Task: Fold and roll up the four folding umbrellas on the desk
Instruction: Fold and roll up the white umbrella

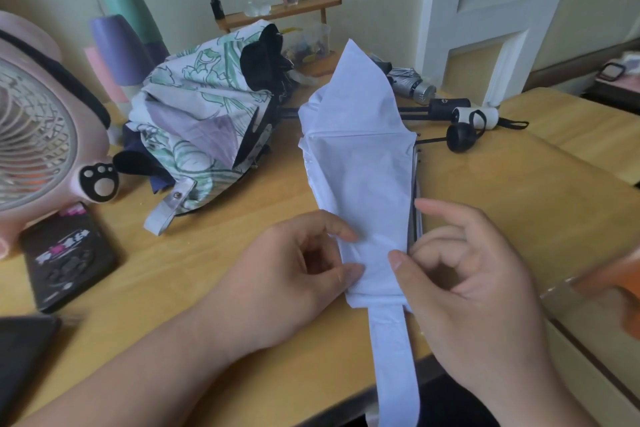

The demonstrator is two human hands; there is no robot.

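The pale lilac umbrella [360, 163], a smooth tapering fold of thin cloth on the wooden desk [207, 253], lies between the left hand [294, 270] and right hand [471, 274], each pinching an edge; beyond them a clear plastic box [311, 42] holds small colourful bits

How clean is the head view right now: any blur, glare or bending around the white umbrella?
Head view: soft even light, no glare; creases on the white umbrella read clearly; left hand and right hand fairly sharp. Head view: the edges smear, worst on the orange object at far right. Head view: wide-angle bending leans the white door.
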